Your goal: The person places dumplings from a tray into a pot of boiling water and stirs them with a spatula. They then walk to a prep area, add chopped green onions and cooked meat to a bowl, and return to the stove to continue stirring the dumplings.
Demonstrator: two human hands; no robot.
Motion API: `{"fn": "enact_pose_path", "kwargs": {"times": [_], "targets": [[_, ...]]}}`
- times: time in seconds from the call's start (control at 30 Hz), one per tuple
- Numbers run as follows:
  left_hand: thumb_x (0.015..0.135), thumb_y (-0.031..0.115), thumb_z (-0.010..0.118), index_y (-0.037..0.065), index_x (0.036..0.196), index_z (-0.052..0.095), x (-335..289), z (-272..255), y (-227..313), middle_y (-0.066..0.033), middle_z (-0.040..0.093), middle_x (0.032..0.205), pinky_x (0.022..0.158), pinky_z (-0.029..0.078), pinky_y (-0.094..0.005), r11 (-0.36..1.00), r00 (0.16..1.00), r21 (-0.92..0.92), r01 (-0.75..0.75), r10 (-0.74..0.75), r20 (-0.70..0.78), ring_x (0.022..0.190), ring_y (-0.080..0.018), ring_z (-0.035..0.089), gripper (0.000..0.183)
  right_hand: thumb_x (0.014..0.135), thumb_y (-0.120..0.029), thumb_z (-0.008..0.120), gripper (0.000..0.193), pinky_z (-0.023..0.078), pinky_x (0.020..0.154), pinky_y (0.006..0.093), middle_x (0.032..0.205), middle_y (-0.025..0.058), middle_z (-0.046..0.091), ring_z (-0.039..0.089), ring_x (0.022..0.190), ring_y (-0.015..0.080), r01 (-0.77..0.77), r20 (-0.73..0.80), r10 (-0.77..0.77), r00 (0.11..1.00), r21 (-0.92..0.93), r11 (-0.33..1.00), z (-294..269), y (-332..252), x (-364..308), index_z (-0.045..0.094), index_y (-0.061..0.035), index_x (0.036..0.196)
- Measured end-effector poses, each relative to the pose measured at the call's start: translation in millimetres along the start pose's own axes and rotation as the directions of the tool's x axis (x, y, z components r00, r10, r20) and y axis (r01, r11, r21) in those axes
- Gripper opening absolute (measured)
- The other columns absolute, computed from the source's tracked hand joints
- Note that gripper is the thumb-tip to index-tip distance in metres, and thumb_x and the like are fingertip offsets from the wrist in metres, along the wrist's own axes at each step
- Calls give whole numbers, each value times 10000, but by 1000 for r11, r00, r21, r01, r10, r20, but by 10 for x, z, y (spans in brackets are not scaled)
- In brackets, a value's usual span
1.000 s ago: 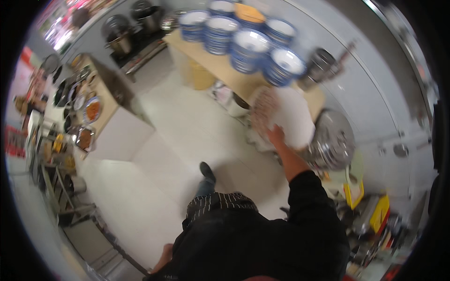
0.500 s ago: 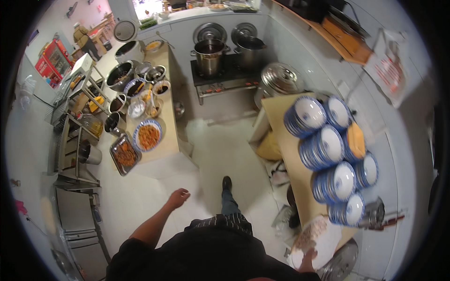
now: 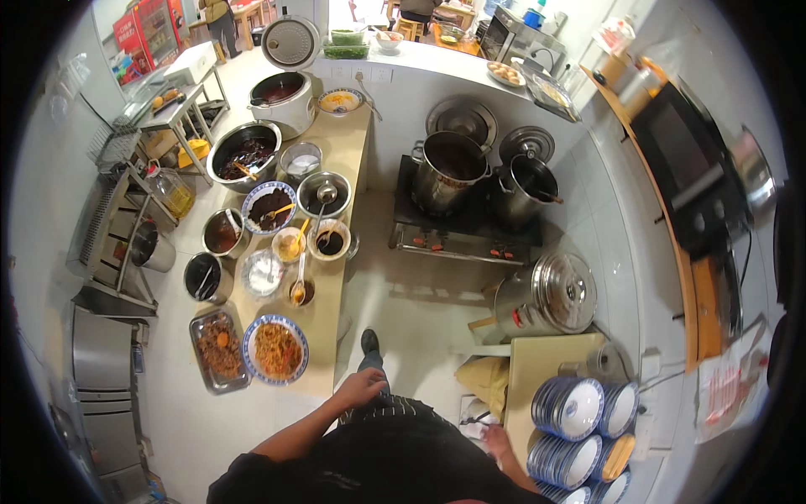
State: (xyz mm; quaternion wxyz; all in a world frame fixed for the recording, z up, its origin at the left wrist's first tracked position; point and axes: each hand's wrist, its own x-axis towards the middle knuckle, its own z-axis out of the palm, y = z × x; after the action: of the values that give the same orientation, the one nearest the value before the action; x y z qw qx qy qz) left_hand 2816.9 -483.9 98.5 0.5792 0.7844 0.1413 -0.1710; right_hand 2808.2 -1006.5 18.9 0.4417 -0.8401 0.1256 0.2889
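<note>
My left hand hangs in front of my body with its fingers loosely stretched and nothing in it. It is nearest to the front corner of the left counter, where a blue-rimmed plate of reddish shredded food sits beside a metal tray of browned food. My right hand is low at my right side, a little blurred, with loose fingers and nothing visible in it. It is apart from the stacks of blue-rimmed plates on the right table.
Bowls and pots of sauces, a big dark pot and an open rice cooker crowd the left counter. Ahead, two tall stockpots stand on a black stove. A lidded steel pot is at the right; a microwave sits on a shelf.
I have moved forward, so the counter, stove and lidded pot appear closer. My right hand has left the white board on the right table, and my left hand has swung in before my body.
</note>
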Motion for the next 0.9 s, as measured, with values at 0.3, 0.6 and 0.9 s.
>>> {"fn": "enact_pose_path", "kwargs": {"times": [0.3, 0.6, 0.9], "targets": [[911, 247, 671, 2, 1176, 620, 1655, -1159, 988, -173, 704, 1084, 819, 547, -358, 979, 984, -173, -110, 82, -160, 930, -279, 707, 364, 916, -296, 609, 265, 496, 588, 345, 685, 87, 652, 633, 619, 166, 82, 90, -58, 994, -300, 950, -796, -3904, 2420, 619, -44, 832], [918, 112, 650, -12, 1133, 606, 2598, -2355, 1042, -88, 678, 1011, 802, 523, -300, 968, 860, -246, -44, -88, -502, 888, -156, 650, 252, 928, -331, 591, 319, 497, 678, 401, 750, 131, 660, 650, 713, 248, 470, 413, -312, 856, -368, 802, -157, -6099, 4286, 559, -20, 865], [971, 120, 602, 4, 1152, 594, 3692, -2604, 1960, -38, 634, 976, 721, 497, -238, 896, 920, -441, -53, -128, -371, 830, -103, 594, 214, 909, -373, 576, 376, 458, 662, 472, 791, 206, 635, 606, 731, 383, 449, 239, -395, 887, -246, 859, -281, -6420, 4884, 578, -4, 839]]}}
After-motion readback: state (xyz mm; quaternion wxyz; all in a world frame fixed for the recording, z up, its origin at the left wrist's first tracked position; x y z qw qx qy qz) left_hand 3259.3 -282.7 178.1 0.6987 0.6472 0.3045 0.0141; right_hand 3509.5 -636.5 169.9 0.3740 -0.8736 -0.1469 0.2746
